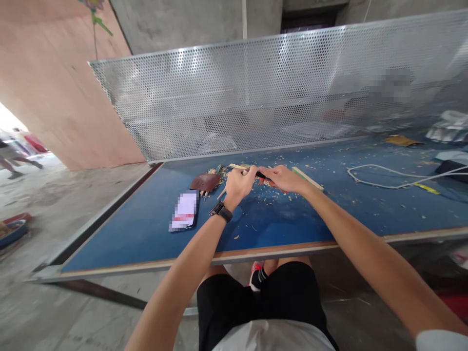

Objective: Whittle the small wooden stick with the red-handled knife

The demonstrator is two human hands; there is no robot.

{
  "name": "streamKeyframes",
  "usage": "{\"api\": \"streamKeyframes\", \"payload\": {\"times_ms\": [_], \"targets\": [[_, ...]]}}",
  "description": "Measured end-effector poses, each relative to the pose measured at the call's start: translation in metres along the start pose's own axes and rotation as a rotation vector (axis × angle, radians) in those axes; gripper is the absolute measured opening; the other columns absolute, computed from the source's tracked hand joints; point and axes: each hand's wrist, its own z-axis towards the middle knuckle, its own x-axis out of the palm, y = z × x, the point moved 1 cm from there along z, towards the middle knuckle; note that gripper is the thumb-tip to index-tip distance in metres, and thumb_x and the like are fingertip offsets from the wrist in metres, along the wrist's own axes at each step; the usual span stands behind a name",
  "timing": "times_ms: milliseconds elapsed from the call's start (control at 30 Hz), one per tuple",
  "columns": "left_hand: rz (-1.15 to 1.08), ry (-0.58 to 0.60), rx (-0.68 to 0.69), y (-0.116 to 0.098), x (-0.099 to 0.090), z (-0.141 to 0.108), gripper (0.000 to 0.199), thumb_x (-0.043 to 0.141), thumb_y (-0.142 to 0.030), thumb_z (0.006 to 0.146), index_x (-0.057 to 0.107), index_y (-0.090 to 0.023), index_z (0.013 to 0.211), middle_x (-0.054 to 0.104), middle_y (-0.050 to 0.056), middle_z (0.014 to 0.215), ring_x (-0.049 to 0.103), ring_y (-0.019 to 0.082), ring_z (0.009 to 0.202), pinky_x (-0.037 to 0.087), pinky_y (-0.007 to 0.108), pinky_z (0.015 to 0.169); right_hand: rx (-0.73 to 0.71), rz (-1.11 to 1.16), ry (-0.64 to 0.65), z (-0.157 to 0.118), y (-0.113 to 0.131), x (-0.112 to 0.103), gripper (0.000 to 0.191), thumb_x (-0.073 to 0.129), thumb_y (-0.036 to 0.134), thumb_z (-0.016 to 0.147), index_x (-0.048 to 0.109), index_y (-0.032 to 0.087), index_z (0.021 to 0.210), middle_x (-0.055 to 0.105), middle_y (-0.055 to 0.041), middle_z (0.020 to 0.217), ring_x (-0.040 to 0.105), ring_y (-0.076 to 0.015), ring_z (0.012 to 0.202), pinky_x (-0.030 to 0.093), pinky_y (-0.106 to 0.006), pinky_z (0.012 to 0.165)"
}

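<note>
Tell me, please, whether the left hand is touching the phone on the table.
Apart. The head view shows a strip of blue tabletop between the left hand and the phone.

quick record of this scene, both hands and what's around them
right hand: holding a dark object
left hand: curled beside it, grip partly hidden
left wrist: black watch
left side: phone, brown piece
right side: white cable
surface: blue worktop, scattered shavings
behind: perforated metal panel
</note>
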Motion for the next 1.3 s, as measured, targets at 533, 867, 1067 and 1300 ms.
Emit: {"api": "streamKeyframes", "payload": {"times_ms": [533,867,1067,1300], "targets": [[-0.078,-0.029,0.033,-0.001,0.0,-0.001,0.051,0.059,-0.049,0.092,0.038,-0.024,0.052,0.04,-0.001,0.054,0.033,0.015,0.057,0.024,0.032,0.058,0.108,0.19,0.121,0.0,-0.002,0.003,0.077,0.045,0.094,0.09,0.075,0.023,0.084,0.031,0.0053,0.053,0.025,-0.0114,0.043,0.023,-0.029,0.041],[-0.129,0.019,0.076,0.008,-0.001,0.002,0.054,0.059,-0.065,0.091,0.049,-0.022,0.06,0.049,0.001,0.06,0.045,0.016,0.062,0.031,0.03,0.061,0.138,0.207,0.131,-0.002,0.001,0.003,0.079,0.043,0.094,0.091,0.076,0.022,0.086,0.03,0.0058,0.053,0.024,-0.011,0.044,0.021,-0.029,0.042],[-0.303,0.105,0.161,0.021,-0.002,0.015,0.061,0.041,-0.075,0.098,0.04,-0.023,0.065,0.043,-0.001,0.06,0.039,0.014,0.06,0.033,0.03,0.06,-0.034,0.053,-0.129,0.005,-0.006,0.002,0.082,0.04,0.092,0.094,0.078,0.02,0.084,0.042,0.0024,0.055,0.04,-0.0142,0.049,0.03,-0.032,0.052],[-0.475,0.206,0.077,0.04,0.004,0.026,0.031,0.057,-0.05,0.098,0.044,-0.024,0.086,0.047,-0.003,0.067,0.047,0.014,0.057,0.037,0.027,0.056,-0.189,-0.119,-0.338,0.002,-0.006,-0.002,0.061,0.053,0.08,0.096,0.07,0.023,0.085,0.065,-0.0033,0.075,0.053,-0.0185,0.068,0.035,-0.033,0.063]]}}
